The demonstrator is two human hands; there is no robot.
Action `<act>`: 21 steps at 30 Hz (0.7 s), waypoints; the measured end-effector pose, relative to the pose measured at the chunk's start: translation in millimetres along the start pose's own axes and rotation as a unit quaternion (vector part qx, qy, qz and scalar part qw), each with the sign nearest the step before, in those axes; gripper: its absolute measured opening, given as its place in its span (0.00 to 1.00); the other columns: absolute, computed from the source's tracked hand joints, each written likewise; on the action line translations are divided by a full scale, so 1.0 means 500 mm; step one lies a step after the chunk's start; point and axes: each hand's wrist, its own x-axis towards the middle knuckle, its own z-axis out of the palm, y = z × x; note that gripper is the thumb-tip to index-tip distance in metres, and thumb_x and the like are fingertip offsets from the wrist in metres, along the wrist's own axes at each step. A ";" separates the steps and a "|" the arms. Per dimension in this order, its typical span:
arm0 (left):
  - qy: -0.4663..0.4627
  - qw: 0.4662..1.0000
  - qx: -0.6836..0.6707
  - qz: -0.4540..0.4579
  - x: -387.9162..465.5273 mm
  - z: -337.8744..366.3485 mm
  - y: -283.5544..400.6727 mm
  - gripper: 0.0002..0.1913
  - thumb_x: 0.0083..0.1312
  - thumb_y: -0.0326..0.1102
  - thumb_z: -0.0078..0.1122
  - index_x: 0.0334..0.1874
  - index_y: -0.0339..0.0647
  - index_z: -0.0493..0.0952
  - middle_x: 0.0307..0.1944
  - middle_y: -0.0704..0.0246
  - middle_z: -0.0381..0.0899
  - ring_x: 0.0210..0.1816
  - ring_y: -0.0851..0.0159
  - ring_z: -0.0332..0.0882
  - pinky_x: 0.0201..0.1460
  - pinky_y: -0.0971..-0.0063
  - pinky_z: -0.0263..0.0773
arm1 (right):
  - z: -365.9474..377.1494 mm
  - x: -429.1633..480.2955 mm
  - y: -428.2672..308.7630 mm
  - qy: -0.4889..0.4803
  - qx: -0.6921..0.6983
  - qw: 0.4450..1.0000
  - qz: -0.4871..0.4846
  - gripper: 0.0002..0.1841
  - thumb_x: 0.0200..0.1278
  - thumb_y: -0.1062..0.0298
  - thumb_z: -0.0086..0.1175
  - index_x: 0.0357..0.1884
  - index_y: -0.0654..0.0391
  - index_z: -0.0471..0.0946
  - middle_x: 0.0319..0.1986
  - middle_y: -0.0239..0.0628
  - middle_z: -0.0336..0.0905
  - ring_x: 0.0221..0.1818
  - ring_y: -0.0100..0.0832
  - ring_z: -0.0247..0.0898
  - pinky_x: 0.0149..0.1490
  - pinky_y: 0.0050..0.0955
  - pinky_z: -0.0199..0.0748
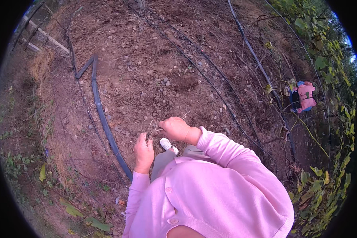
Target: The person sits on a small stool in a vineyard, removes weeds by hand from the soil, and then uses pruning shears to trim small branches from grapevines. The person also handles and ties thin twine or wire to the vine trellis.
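My left hand point(144, 153) is closed around a small bunch of dry, thin stems point(151, 131), which stick up between finger and thumb. Just to the right and a little higher, my right hand point(175, 128) also grips part of the dry stems, and one thin end pokes out past its knuckles. Both hands are held close together in front of my body, above the bare soil point(154, 98). Which stems belong to which hand is hard to make out. A white shoe point(166, 143) shows below, between the hands.
A flat dark hose point(102, 116) curves along the left, folded at its far end. Thin black drip lines point(196, 67) cross the stony ground, and another pipe point(253, 52) runs at right. Leafy vines point(321, 62) with wires stand on the right, where a pink-and-blue bundle point(305, 96) hangs.
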 end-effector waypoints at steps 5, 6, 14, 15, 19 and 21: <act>-0.072 0.996 -0.023 0.041 0.058 -0.006 0.010 0.13 0.62 0.35 0.55 0.44 0.33 0.68 0.35 0.48 0.77 0.39 0.42 0.75 0.39 0.52 0.70 | 0.015 -0.004 0.042 0.088 0.151 0.980 0.099 0.10 0.51 0.72 0.55 0.37 0.61 0.77 0.28 0.55 0.77 0.34 0.55 0.75 0.40 0.46 0.72; -0.094 0.994 -0.046 0.031 0.068 0.000 0.018 0.15 0.62 0.34 0.55 0.46 0.32 0.68 0.32 0.47 0.77 0.38 0.40 0.75 0.39 0.54 0.70 | 0.020 -0.002 0.053 0.107 0.181 0.971 0.111 0.09 0.53 0.73 0.55 0.38 0.62 0.77 0.27 0.54 0.77 0.32 0.51 0.76 0.38 0.42 0.73; -0.195 0.930 -0.283 -0.129 0.139 0.039 0.032 0.18 0.65 0.33 0.53 0.55 0.33 0.67 0.27 0.66 0.78 0.24 0.74 0.74 0.27 0.76 0.71 | 0.015 0.101 0.087 0.101 0.577 0.792 0.171 0.07 0.68 0.73 0.46 0.33 0.60 0.76 0.23 0.24 0.72 0.23 0.15 0.62 0.27 0.16 0.61; -0.128 0.958 -0.244 -0.078 0.152 0.034 0.024 0.18 0.65 0.33 0.53 0.56 0.35 0.67 0.27 0.68 0.78 0.24 0.75 0.73 0.27 0.78 0.70 | 0.004 0.119 0.086 0.090 0.596 0.784 0.148 0.07 0.69 0.73 0.45 0.33 0.59 0.75 0.23 0.23 0.72 0.23 0.14 0.61 0.27 0.15 0.61; -0.019 0.957 -0.257 -0.132 0.190 0.007 0.006 0.17 0.66 0.32 0.53 0.56 0.38 0.70 0.31 0.72 0.78 0.30 0.74 0.73 0.36 0.76 0.71 | -0.045 0.233 0.070 -0.013 0.565 0.824 0.023 0.02 0.68 0.71 0.48 0.39 0.56 0.72 0.29 0.23 0.72 0.28 0.15 0.65 0.32 0.15 0.65; 0.044 0.949 -0.294 -0.107 0.210 0.000 0.010 0.16 0.66 0.32 0.52 0.55 0.36 0.69 0.31 0.73 0.77 0.31 0.76 0.72 0.35 0.78 0.70 | -0.079 0.277 0.068 -0.021 0.546 0.836 -0.043 0.08 0.66 0.73 0.49 0.46 0.58 0.70 0.36 0.26 0.71 0.36 0.18 0.67 0.41 0.18 0.67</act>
